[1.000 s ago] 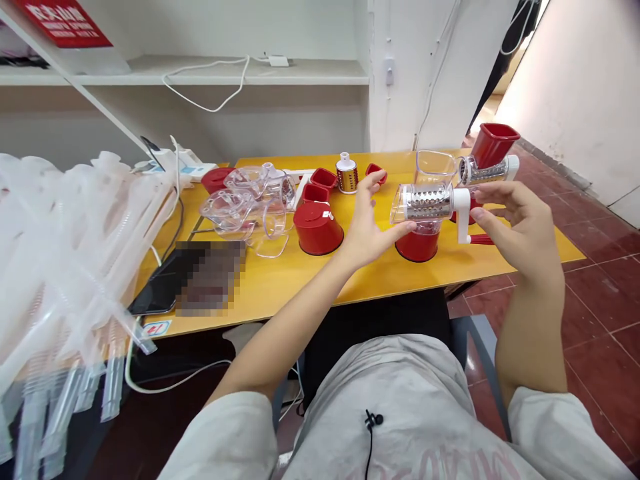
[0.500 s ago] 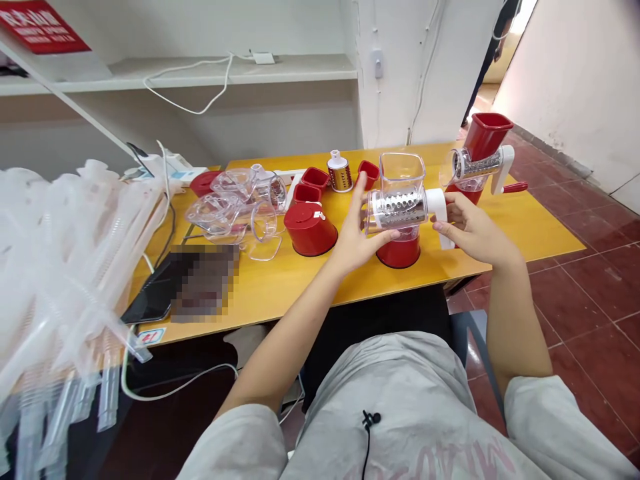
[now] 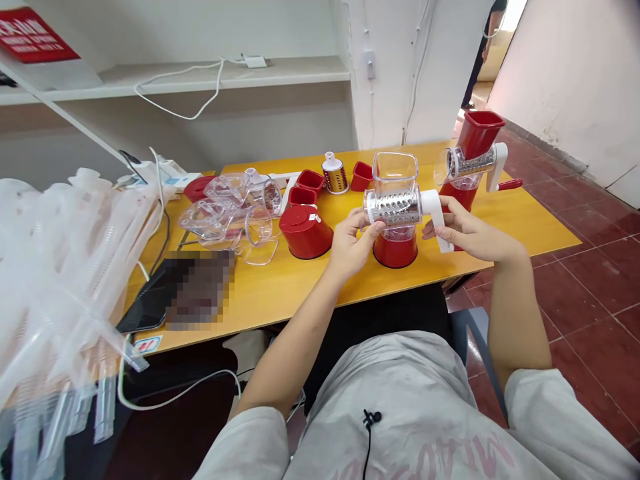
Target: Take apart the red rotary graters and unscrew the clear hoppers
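A rotary grater [image 3: 397, 208] with a clear housing, a perforated metal drum and a red base [image 3: 395, 252] stands upright in front of me. My left hand [image 3: 351, 241] grips the left end of its clear housing, thumb in front and fingers behind. On the other side, my right hand [image 3: 465, 230] is closed around the white crank handle [image 3: 439, 220], which points downward from the drum. The handle's red knob is mostly hidden by that hand. To the right stands a second grater with a red hopper [image 3: 480, 133] fitted and its own crank [image 3: 500, 167] attached.
Left of the grater lie a red base [image 3: 306, 233], red hoppers [image 3: 303, 197], a gold drum [image 3: 335, 177] and clear housings [image 3: 225, 207]. A phone [image 3: 145, 310] lies farther left, beside a heap of clear plastic parts [image 3: 65, 287]. A shelf [image 3: 290, 73] runs behind the table.
My left hand has gone from spread fingers around the housing to a closer grip at its left end. My right hand has slid slightly lower on the crank handle.
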{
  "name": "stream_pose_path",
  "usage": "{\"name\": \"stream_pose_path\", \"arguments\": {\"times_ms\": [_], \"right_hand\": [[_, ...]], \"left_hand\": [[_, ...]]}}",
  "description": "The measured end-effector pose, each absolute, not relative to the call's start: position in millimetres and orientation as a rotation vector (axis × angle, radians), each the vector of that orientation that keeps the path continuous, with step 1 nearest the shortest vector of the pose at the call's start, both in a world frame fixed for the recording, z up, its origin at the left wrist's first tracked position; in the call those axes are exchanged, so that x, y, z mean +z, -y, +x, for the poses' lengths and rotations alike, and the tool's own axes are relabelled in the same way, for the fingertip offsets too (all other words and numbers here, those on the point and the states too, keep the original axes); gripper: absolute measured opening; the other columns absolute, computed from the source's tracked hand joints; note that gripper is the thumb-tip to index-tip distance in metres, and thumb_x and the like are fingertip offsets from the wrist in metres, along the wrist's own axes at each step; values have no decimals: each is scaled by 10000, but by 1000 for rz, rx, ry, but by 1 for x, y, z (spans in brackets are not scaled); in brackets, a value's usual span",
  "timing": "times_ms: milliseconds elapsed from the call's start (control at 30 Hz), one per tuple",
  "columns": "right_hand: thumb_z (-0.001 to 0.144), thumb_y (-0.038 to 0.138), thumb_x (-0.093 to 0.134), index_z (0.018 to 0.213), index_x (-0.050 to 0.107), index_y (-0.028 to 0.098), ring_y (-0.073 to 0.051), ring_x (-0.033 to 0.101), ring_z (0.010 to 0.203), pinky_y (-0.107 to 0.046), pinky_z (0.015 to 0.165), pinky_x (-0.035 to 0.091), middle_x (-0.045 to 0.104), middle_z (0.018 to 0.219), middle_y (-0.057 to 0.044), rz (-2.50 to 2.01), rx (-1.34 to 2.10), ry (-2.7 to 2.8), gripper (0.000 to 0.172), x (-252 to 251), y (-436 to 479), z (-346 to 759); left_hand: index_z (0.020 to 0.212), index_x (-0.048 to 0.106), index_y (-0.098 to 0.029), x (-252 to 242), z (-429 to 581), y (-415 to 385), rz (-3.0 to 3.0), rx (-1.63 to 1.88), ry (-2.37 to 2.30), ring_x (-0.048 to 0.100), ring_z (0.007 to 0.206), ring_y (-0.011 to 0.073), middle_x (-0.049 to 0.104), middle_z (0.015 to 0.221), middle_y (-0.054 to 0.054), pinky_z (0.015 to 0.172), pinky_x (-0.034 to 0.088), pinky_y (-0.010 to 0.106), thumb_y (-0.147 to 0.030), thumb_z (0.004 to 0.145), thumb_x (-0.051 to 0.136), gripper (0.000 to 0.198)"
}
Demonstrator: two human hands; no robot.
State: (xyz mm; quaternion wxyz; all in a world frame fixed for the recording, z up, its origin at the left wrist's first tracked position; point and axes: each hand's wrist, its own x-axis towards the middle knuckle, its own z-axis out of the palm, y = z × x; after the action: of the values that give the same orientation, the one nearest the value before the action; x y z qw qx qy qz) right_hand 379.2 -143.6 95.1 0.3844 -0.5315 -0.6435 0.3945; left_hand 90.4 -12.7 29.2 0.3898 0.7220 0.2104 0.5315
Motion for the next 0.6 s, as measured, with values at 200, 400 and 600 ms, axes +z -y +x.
{"name": "stream_pose_path", "arguments": {"times_ms": [200,400,600], "right_hand": [[1039,709,905,1558,793,298,-380,761,1552,-575,1314,671,808,1641,-124,-1290,925,1550,672,94,140,390],[1150,672,773,1422,839,365,-255,781,1553,-492,1472,554,842,1589,-41,-1111,783,1272,416,84,130,412],[1038,732,903,1321,880,205,-267,912,1186,-431,1129,756,926,1289,-153,-985,1243,1358,598,58,113,414]], "left_hand": [[1011,926,-200,29,92,16,1866,1383,-454,852,1099,302,917,1128,140,1018,648,429,-721,1073,858,529],[977,910,-197,21,86,20,1827,1545,-497,838,974,272,895,1004,117,907,633,388,-675,1061,892,486],[921,838,-190,18,66,18,1718,1607,-461,765,850,217,827,906,87,829,603,341,-735,1051,883,562]]}}
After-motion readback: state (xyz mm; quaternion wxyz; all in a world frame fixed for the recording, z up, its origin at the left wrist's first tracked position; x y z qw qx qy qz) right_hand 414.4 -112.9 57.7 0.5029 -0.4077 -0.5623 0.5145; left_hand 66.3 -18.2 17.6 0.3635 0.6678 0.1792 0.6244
